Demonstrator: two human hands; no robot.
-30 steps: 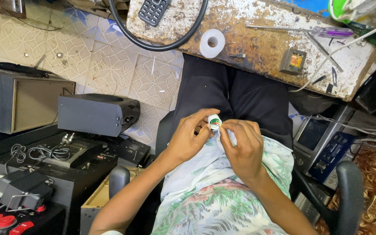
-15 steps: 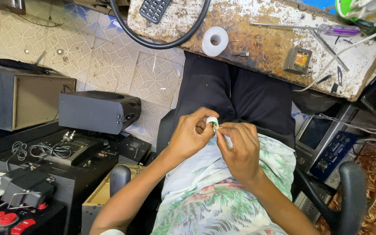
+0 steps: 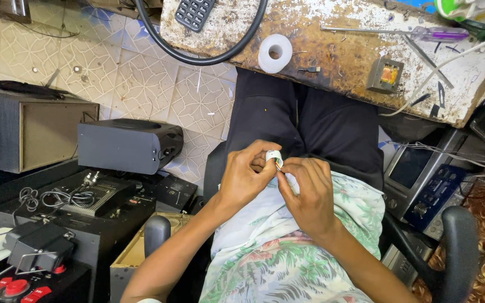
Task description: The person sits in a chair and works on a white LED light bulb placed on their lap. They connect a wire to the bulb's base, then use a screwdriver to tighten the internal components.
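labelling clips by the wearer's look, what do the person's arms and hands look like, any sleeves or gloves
Both the left hand and the right hand are bare, with no gloves, rings or watch visible. The forearms are uncovered as far as the picture shows; no sleeve appears on them. The person wears a pale floral shirt and black trousers.

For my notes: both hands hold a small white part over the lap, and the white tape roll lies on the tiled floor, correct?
Not quite: the head view shows the white tape roll on the worn bench, not the floor. Left hand and right hand do hold the small white part.
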